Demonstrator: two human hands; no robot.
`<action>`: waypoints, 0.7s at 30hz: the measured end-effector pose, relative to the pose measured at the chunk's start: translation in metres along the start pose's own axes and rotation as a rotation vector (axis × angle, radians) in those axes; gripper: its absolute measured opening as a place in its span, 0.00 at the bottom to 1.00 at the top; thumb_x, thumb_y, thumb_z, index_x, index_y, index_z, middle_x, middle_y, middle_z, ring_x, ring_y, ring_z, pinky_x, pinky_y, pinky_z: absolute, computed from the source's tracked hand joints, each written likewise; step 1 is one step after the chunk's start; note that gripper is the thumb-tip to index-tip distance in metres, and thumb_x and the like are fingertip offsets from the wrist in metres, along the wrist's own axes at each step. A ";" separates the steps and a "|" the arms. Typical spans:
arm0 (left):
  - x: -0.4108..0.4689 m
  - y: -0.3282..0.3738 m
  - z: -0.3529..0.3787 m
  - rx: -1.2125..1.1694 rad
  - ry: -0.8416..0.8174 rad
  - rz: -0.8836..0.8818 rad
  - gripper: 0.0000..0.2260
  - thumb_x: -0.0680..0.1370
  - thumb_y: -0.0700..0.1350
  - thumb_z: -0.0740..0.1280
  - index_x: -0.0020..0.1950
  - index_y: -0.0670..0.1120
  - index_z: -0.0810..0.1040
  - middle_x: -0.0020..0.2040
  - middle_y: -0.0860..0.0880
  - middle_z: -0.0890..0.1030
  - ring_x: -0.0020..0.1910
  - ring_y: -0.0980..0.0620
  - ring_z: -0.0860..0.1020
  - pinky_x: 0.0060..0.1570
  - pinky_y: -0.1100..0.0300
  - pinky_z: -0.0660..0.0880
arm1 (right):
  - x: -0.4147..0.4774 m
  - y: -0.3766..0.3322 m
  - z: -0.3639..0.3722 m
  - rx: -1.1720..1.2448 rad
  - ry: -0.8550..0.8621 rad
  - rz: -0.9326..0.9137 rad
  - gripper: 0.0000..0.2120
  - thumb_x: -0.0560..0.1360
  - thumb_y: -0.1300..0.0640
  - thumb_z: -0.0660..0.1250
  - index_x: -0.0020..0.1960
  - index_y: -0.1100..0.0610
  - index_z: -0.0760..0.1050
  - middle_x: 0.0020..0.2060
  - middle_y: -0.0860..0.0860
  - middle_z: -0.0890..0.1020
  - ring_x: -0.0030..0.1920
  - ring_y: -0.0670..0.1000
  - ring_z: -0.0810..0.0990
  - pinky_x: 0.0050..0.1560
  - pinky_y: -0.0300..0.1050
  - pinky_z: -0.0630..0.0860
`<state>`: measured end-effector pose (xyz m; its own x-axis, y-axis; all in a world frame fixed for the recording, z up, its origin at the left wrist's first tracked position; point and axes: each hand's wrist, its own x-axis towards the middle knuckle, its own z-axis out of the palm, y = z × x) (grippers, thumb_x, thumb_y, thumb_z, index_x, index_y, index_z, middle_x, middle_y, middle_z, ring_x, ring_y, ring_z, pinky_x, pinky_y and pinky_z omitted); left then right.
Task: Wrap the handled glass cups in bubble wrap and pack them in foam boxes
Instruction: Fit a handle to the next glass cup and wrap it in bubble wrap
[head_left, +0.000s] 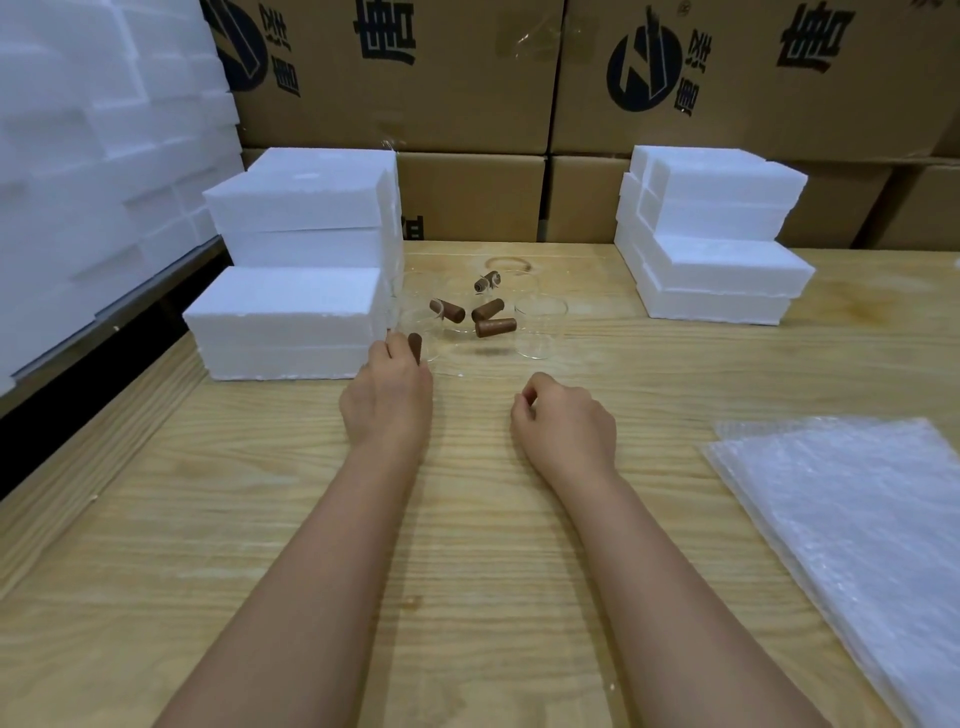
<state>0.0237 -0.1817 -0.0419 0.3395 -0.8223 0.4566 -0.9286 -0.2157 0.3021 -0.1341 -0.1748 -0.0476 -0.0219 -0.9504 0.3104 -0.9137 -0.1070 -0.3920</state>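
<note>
Even bright light, soft shadows, edges bowed.

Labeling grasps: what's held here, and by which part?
Left hand grips the nearest glass cup by its brown handle; right hand, curled, holds nothing.
</note>
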 end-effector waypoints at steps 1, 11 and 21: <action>-0.001 0.000 0.000 -0.001 0.009 0.002 0.12 0.81 0.47 0.59 0.59 0.40 0.69 0.52 0.41 0.79 0.47 0.39 0.79 0.35 0.54 0.63 | 0.000 0.000 0.000 0.001 -0.005 -0.003 0.11 0.79 0.51 0.56 0.51 0.55 0.75 0.43 0.52 0.82 0.42 0.57 0.77 0.38 0.44 0.64; -0.028 0.007 -0.018 -0.335 0.311 0.390 0.12 0.63 0.37 0.77 0.38 0.37 0.75 0.26 0.44 0.78 0.22 0.43 0.76 0.24 0.57 0.72 | -0.001 -0.023 -0.006 0.947 -0.226 0.101 0.07 0.80 0.50 0.61 0.46 0.51 0.76 0.32 0.48 0.82 0.26 0.45 0.78 0.28 0.39 0.72; -0.031 0.013 -0.012 -0.335 0.496 0.800 0.11 0.72 0.48 0.68 0.42 0.40 0.81 0.31 0.48 0.80 0.27 0.48 0.78 0.22 0.59 0.71 | 0.005 -0.026 -0.014 1.671 -0.389 0.278 0.05 0.77 0.66 0.62 0.46 0.58 0.73 0.28 0.49 0.79 0.27 0.46 0.77 0.29 0.38 0.75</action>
<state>0.0027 -0.1524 -0.0417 -0.2718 -0.3316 0.9034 -0.8471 0.5279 -0.0611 -0.1165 -0.1724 -0.0237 0.2279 -0.9733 -0.0271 0.4757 0.1356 -0.8691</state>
